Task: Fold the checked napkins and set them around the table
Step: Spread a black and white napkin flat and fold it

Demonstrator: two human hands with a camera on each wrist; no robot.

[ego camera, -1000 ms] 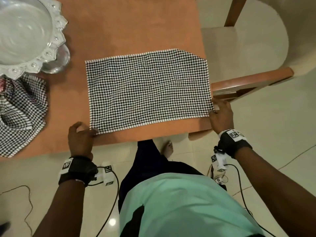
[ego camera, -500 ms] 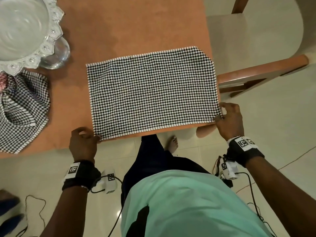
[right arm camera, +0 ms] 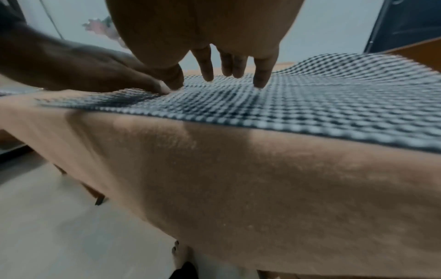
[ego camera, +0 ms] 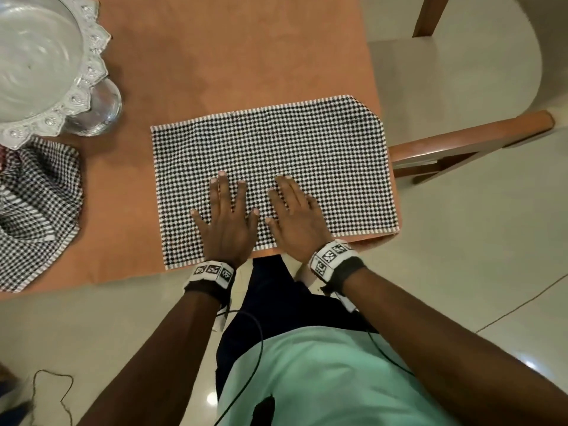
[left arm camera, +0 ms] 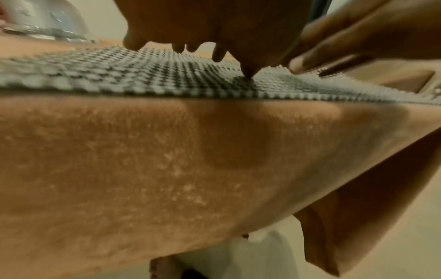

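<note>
Flat napkin [ego camera: 270, 167]: black-and-white small check, white striped hem on edges. Crumpled napkin [ego camera: 33, 210] at left: same black-white check, striped white border. Counter [ego camera: 230, 56] was covered in plain orange-tan cloth, faintly mottled in wrist views. Glass bowl [ego camera: 37, 56]: clear, silvery scalloped rim. Chair [ego camera: 461, 136]: reddish-brown wood, cream seat. Floor [ego camera: 491, 241]: pale cream glossy tile. Wristbands [ego camera: 212, 272]: black with white-and-black square markers. Shirt [ego camera: 322, 379]: mint green; trousers dark navy.
</note>
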